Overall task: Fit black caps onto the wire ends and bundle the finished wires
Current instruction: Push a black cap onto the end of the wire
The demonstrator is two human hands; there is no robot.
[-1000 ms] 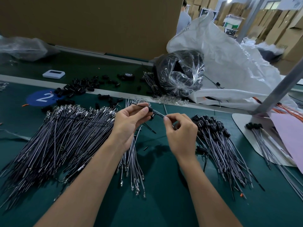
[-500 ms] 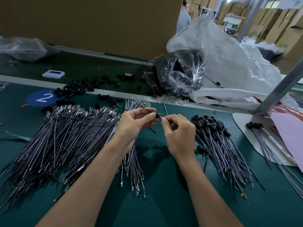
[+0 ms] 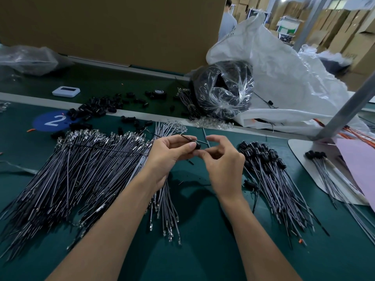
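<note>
Two pinches, close together above the tabletop [image 3: 203, 230]: my left hand [image 3: 172, 151] holds the wire [image 3: 183, 136] steady, my right hand [image 3: 223, 161] grips the black cap [image 3: 197, 146] between them, to push it on.

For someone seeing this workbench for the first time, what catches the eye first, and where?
First, the left hand and right hand at the centre, pinching one wire with a black cap on it. To the left spreads a huge fan of uncapped wires; to the right lies a smaller pile of capped wires. Behind, a clear bag of black parts sits by a white sack.
</note>
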